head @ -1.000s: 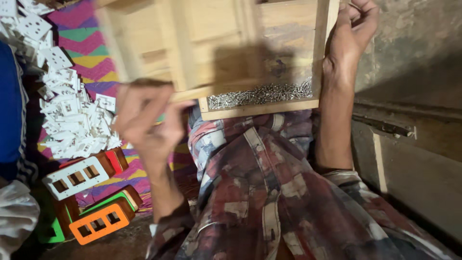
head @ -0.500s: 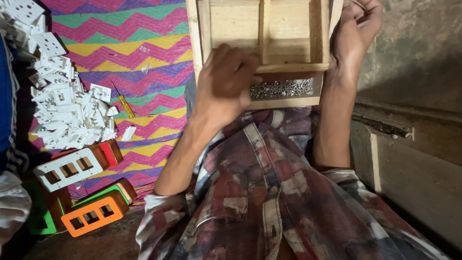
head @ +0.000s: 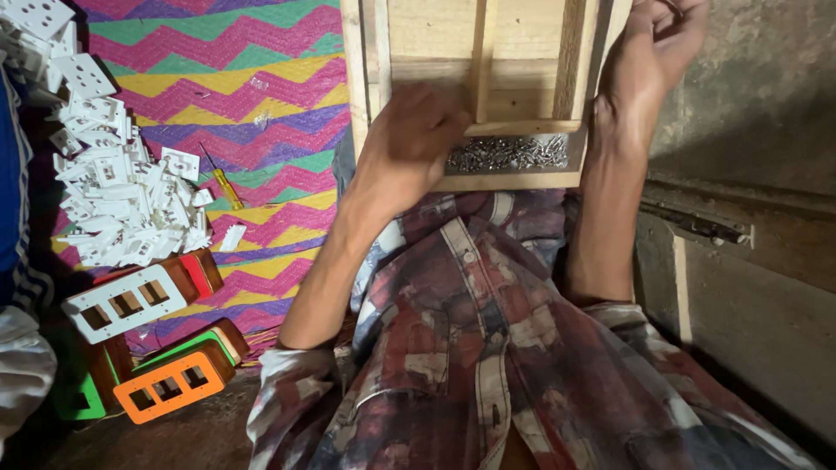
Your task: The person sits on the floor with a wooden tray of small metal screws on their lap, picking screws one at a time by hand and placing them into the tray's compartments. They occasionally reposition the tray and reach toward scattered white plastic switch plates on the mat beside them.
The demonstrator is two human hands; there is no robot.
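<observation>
We rest the wooden tray [head: 514, 52] on our lap. Our left hand [head: 409, 144] curls into its screw [head: 509, 154] compartment, grip unclear; our right hand [head: 649, 65] clasps the tray's right edge. Left of the tray, white plates [head: 122, 187] lie piled, seemingly unassembled.

Hidden and cut-off parts
Wooden tray [head: 522, 178]: top cropped by the frame. Left hand [head: 409, 144]: fingertips hidden among screws [head: 509, 154], too small to count. Right hand [head: 649, 61]: fingers partly cropped.
</observation>
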